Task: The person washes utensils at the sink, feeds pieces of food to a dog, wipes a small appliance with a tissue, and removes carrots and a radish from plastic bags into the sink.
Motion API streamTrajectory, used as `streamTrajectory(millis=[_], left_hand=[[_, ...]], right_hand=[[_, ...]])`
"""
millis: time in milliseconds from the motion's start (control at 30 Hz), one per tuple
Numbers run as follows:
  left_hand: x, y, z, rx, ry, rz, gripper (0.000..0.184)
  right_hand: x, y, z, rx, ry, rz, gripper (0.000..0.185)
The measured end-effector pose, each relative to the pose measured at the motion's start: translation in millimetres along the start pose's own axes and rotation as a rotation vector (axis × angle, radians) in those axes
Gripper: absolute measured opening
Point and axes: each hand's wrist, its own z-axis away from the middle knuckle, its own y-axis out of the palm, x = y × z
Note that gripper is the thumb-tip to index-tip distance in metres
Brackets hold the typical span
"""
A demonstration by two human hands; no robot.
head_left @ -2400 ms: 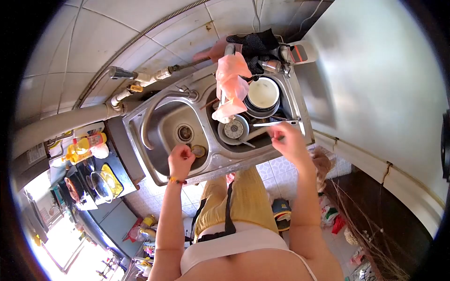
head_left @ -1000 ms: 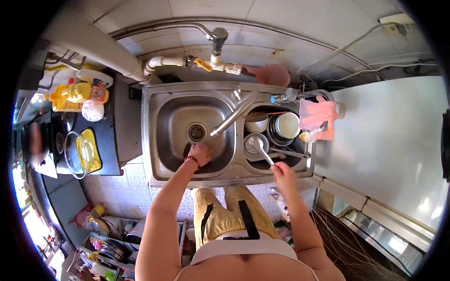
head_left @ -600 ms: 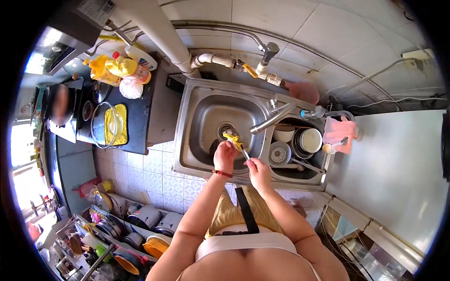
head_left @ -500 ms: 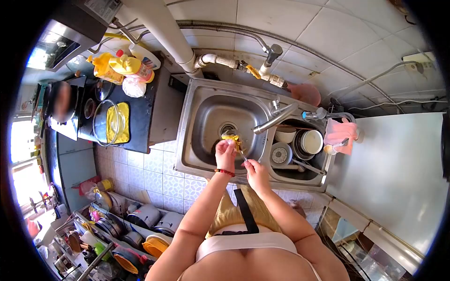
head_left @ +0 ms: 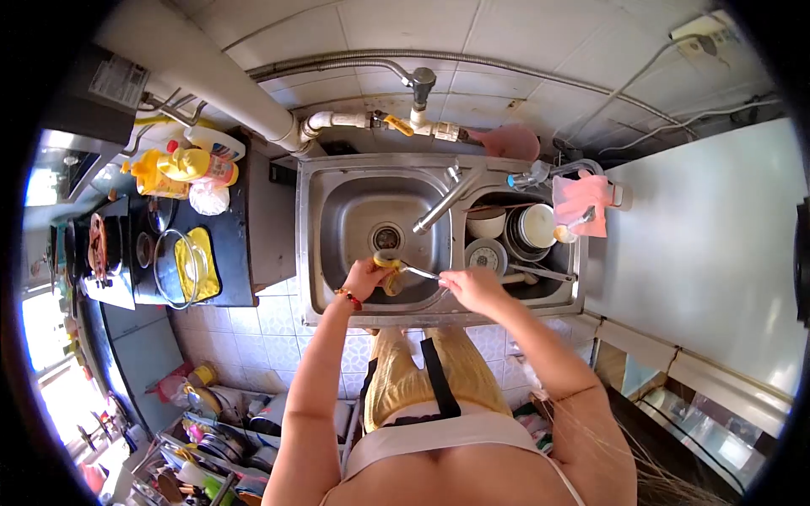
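Note:
Over the front of the left sink basin [head_left: 337,221], my left hand [head_left: 365,280] is closed on a yellow cloth or sponge [head_left: 389,263]. My right hand [head_left: 472,287] grips the end of a spoon-like utensil [head_left: 420,271], whose far end lies against the yellow cloth. Another yellowish piece lies just below the cloth in the basin. The faucet [head_left: 447,202] arches over the basin's right part, with no water seen running.
Bowls [head_left: 537,226], a strainer [head_left: 486,255] and pans fill the right basin. Pink gloves [head_left: 582,205] hang at its back right corner. Yellow bottles [head_left: 198,166] and a glass lid [head_left: 179,268] are on the left counter [head_left: 232,253].
Both hands have come together over the left basin. The right hand has brought the utensil from the right basin to the yellow cloth, which the left hand has picked up. The view has shifted.

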Motion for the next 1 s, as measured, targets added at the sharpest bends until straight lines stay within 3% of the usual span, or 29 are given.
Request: streamTrajectory(millis=[100,233,333,433,533,567,667,700,800,867,933,1000], left_hand=[[-27.2,-5.8,0.0,0.145,0.273,-0.86,0.023],[-42.3,17.4,-3.6,0.086,0.635,-1.174,0.015],[-59.6,5.5,-13.5,0.117,0.789,-1.213,0.015],[-55.2,-8.8,-28.5,-0.02,0.756,-1.024,0.011],[-45.9,1.0,-29.7,-0.204,0.596,-0.599,0.013],[-46.3,6.4,-28.9,-0.371,0.414,-0.454,0.021],[-42.8,26.1,-32.7,-0.629,0.353,-0.414,0.03],[-23.1,39.9,-47.0,-0.713,0.369,-0.043,0.037],[-24.7,69.9,-44.6,-0.917,0.204,0.105,0.046],[-13.7,83.3,-39.4,-0.824,0.066,-0.119,0.047],[-31.3,101.3,-18.0,-0.785,0.139,-0.074,0.048],[-12.1,85.7,-35.2,-0.712,0.059,-0.056,0.044]], right_hand=[[-1.1,-23.3,-5.9,0.095,-0.13,0.345,0.015],[0.5,-21.1,-14.5,-0.006,-0.3,0.469,0.011],[-10.1,-16.7,-11.2,-0.141,-0.329,0.342,0.009],[-23.7,6.3,-3.1,-0.317,-0.193,0.092,0.014],[-19.6,33.0,-1.5,-0.572,-0.124,-0.107,0.015],[-15.7,41.3,1.6,-0.597,-0.046,-0.211,0.014],[-0.9,68.8,5.2,-0.526,0.146,-0.49,0.019],[0.8,83.1,3.1,-0.484,0.21,-0.633,0.023],[17.9,108.0,-6.4,-0.49,0.284,-0.85,0.021],[21.6,119.0,-16.9,-0.515,0.426,-1.148,0.02],[31.2,103.4,-24.6,-0.51,0.563,-1.454,0.02],[28.8,106.3,-14.6,-0.44,0.526,-1.321,0.019]])
